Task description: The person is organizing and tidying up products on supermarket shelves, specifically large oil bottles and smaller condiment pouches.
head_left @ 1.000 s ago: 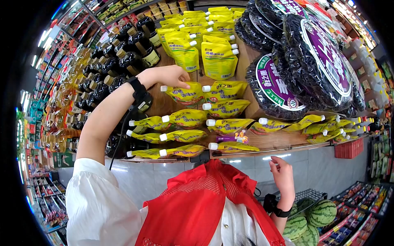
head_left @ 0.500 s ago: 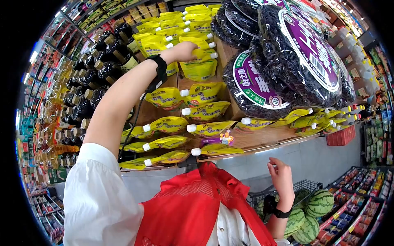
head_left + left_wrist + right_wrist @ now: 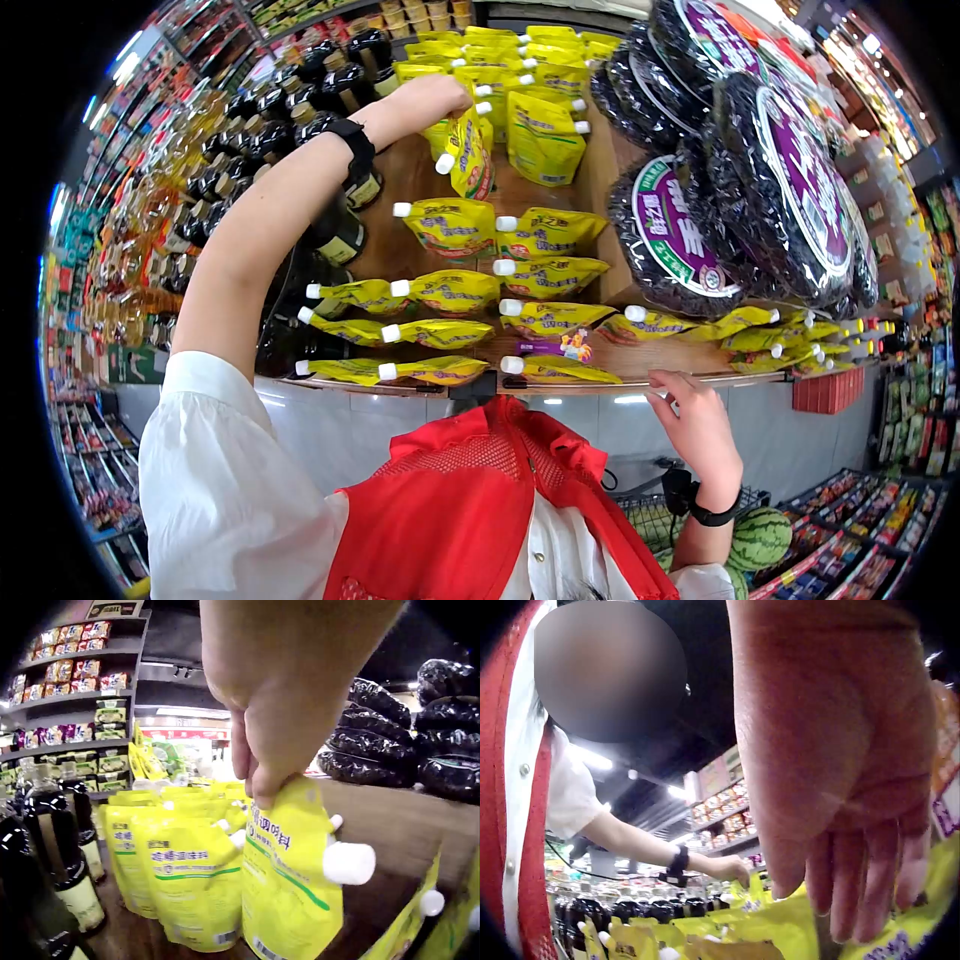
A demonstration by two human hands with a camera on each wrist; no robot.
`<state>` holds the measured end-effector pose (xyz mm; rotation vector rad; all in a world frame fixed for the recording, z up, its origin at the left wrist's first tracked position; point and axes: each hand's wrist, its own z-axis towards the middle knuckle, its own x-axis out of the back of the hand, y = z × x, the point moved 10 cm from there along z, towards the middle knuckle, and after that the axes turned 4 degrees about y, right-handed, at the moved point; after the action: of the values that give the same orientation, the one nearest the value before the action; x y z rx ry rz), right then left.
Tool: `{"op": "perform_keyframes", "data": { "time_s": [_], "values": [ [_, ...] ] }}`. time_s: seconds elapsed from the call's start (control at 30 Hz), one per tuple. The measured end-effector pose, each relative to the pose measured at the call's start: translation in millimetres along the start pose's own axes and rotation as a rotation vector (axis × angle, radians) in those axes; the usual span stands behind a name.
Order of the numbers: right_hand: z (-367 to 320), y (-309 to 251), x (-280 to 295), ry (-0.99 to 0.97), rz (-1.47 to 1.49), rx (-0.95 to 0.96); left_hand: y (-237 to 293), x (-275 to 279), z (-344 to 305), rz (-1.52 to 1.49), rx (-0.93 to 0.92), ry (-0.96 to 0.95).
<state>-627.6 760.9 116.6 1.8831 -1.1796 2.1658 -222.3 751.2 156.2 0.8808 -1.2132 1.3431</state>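
My left hand [image 3: 428,102] pinches a yellow spout pouch [image 3: 472,160] by its top edge; the pouch hangs tilted, its white cap pointing toward the lower left in the head view. In the left wrist view the thumb and fingers meet at the top of this pouch [image 3: 289,877], beside more standing pouches [image 3: 191,885]. Another yellow pouch [image 3: 545,140] stands just right of it in the head view. Several yellow pouches [image 3: 450,228] lean in rows nearer my body. My right hand [image 3: 700,430] hangs by the shelf's front edge, fingers loosely extended, holding nothing.
Dark glass bottles [image 3: 335,235] stand left of the pouches. Round dark wrapped packs with purple labels [image 3: 675,235] are piled on the right, beyond a wooden divider [image 3: 603,160]. Watermelons [image 3: 760,540] sit in a cart below my right forearm.
My left hand went from a pouch in the middle row to the group behind, and now holds a tilted pouch there. My right hand has moved a little, closer to the shelf edge.
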Motion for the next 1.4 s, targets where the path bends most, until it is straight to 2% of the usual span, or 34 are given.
{"op": "perform_keyframes", "data": {
  "time_s": [0.03, 0.1, 0.17, 0.23, 0.3, 0.33, 0.4, 0.43, 0.53, 0.6, 0.63, 0.67, 0.7, 0.8, 0.83, 0.93, 1.0, 1.13, 1.2, 1.23, 1.3, 1.37, 1.4],
  "values": [
    [6.8, -12.9, 6.5, -0.004, -0.003, 0.015, 0.6, 8.8, -8.6, 0.061, -0.048, 0.014],
    [18.4, -63.6, 18.2, -0.020, -0.058, 0.275, -7.4, 15.8, -24.7, 0.105, -0.051, -0.044],
    [34.5, -103.1, 27.4, -0.027, -0.096, 0.365, -5.6, 22.8, -41.2, 0.231, -0.186, -0.041],
    [49.9, -152.5, 29.9, -0.061, -0.074, 0.541, -7.5, 28.2, -57.2, 0.312, -0.258, -0.120],
    [69.3, -197.1, 29.9, -0.010, -0.046, 0.698, -7.8, 37.4, -73.5, 0.313, -0.348, -0.105],
    [84.8, -213.6, 22.5, -0.010, -0.066, 0.727, -12.4, 37.7, -79.5, 0.312, -0.342, -0.106],
    [119.6, -244.2, 6.9, 0.027, -0.075, 0.782, -6.9, 34.7, -97.4, 0.277, -0.479, -0.125],
    [137.9, -257.5, -1.3, 0.063, -0.064, 0.806, -9.0, 33.4, -103.8, 0.277, -0.474, -0.124],
    [200.8, -277.1, -38.9, 0.104, -0.111, 0.760, 5.1, 30.8, -128.8, 0.125, -0.554, -0.264],
    [231.9, -284.4, -66.6, 0.109, -0.137, 0.754, 9.7, 25.3, -142.3, 0.076, -0.559, -0.256],
    [247.5, -283.5, -84.3, 0.033, -0.159, 0.677, 9.6, 20.6, -146.8, 0.057, -0.531, -0.284],
    [260.7, -279.7, -102.0, -0.043, -0.180, 0.597, 20.6, 24.4, -156.6, 0.078, -0.677, -0.189],
    [265.5, -284.6, -109.5, -0.043, -0.180, 0.600, 25.8, 19.4, -162.9, 0.085, -0.731, -0.189],
    [282.2, -272.5, -157.2, -0.299, -0.256, 0.393, 36.2, -8.0, -181.0, 0.088, -0.819, -0.339],
    [285.5, -272.9, -163.5, -0.301, -0.255, 0.395, 37.1, -13.7, -182.0, 0.016, -0.768, -0.379],
    [288.7, -283.9, -192.1, -0.361, -0.208, 0.505, 46.0, -8.0, -175.6, -0.114, -0.751, -0.300],
    [288.9, -284.1, -200.0, -0.362, -0.247, 0.476, 41.8, -31.8, -174.5, 0.101, -0.731, -0.496],
    [287.5, -281.0, -199.1, -0.328, -0.319, 0.383, 52.0, -11.2, -175.6, 0.214, -0.677, -0.569],
    [286.6, -282.9, -196.7, -0.314, -0.332, 0.339, 44.2, -0.4, -177.6, 0.221, -0.619, -0.470],
    [287.4, -285.4, -204.1, -0.342, -0.359, 0.374, 45.2, 9.5, -183.1, 0.222, -0.622, -0.465],
    [291.8, -286.3, -221.4, -0.367, -0.394, 0.404, 41.2, 47.2, -188.0, 0.091, -0.503, -0.354],
    [301.6, -293.5, -234.3, -0.236, -0.259, 0.483, 42.4, 72.5, -204.6, 0.030, -0.511, -0.303],
    [304.7, -298.2, -232.3, -0.133, -0.264, 0.518, 39.1, 82.6, -211.5, 0.027, -0.451, -0.291]
  ]
}}
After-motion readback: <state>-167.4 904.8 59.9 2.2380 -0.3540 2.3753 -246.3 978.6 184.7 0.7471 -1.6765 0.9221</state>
